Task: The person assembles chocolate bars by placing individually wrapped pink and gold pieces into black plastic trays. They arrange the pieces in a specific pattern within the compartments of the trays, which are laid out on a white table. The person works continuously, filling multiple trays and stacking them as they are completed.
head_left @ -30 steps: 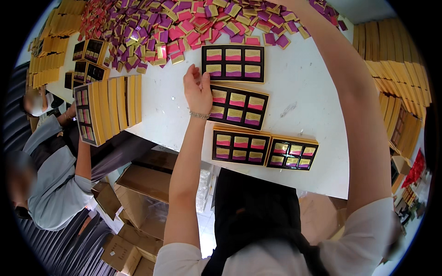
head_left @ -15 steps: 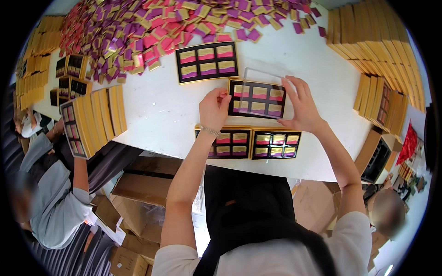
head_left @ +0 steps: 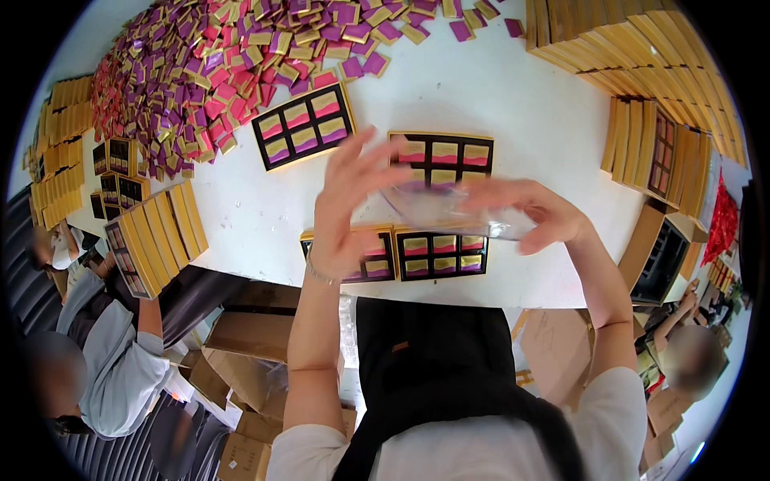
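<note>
A clear plastic cover (head_left: 437,210), smeared by motion, is tilted in front of a six-compartment box (head_left: 469,153) of pink and purple packets. My right hand (head_left: 533,210) grips the cover's right end, fingers above and thumb below. My left hand (head_left: 341,200) is raised with its fingers spread, beside the cover's left end and holding nothing. Under it, partly hidden, lies another filled box (head_left: 377,268). A third filled box (head_left: 441,255) adjoins that one along the table's near edge. Farther back on the left, a filled box (head_left: 305,128) sits at an angle.
A large heap of pink, purple and gold packets (head_left: 233,68) covers the back left. Stacks of gold-edged boxes stand at left (head_left: 164,232) and right (head_left: 642,60). An open carton (head_left: 662,256) is at the right edge. Other people sit at both sides.
The clear cover has come off the middle box and tilted toward me in my right hand. My left hand has let go of the box edge and opened. The back-left box appears more tilted.
</note>
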### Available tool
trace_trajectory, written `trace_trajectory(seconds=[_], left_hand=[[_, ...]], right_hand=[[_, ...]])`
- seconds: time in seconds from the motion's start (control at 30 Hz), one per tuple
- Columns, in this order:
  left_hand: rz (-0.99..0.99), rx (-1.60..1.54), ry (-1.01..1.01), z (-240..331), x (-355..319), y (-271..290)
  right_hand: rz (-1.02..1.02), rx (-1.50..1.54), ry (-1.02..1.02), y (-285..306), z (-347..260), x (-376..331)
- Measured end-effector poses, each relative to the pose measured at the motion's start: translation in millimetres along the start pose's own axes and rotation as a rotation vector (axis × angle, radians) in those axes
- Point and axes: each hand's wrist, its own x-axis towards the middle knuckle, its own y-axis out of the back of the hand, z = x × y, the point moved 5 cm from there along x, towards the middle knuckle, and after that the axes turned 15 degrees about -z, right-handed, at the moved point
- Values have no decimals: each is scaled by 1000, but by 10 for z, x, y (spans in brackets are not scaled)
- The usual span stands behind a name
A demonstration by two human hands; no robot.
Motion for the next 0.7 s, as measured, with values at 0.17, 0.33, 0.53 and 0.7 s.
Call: trace_trajectory(seconds=[0.17, 0.33, 0.53, 0.7], left_hand=[[4, -451, 318, -241, -122, -303], [222, -757, 544, -537, -248, -765], [162, -117, 608, -634, -332, -606], [339, -69, 709, -1101, -548, -559]], right_hand=[[378, 411, -223, 46, -130, -206], [450, -1291, -617, -220, -438, -37], [596, -1235, -385, -31, 192, 63], [486, -1332, -454, 104, 467, 251]])
